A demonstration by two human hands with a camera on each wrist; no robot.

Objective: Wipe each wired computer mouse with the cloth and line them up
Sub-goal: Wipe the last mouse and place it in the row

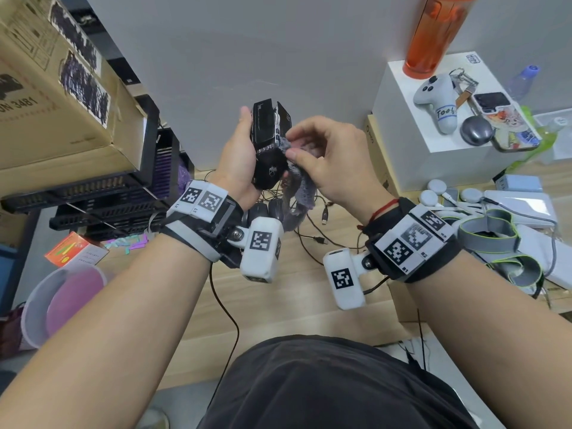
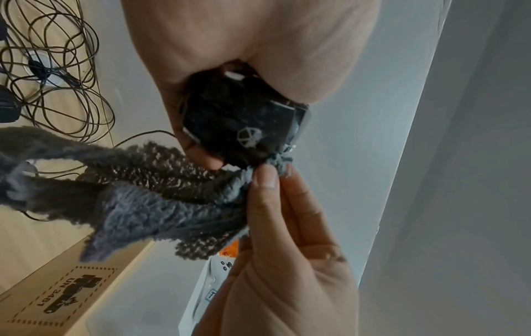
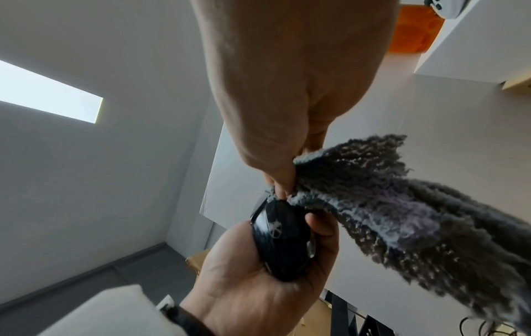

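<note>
With the left hand wrapped round the raised mouse and the right hand pinching the cloth against its side, trailing cloth could probably snag cables below.

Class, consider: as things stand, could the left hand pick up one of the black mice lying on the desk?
Probably not yet. The left hand already grips a black mouse held up for wiping with the cloth; the mice on the desk lie under its wrist.
</note>
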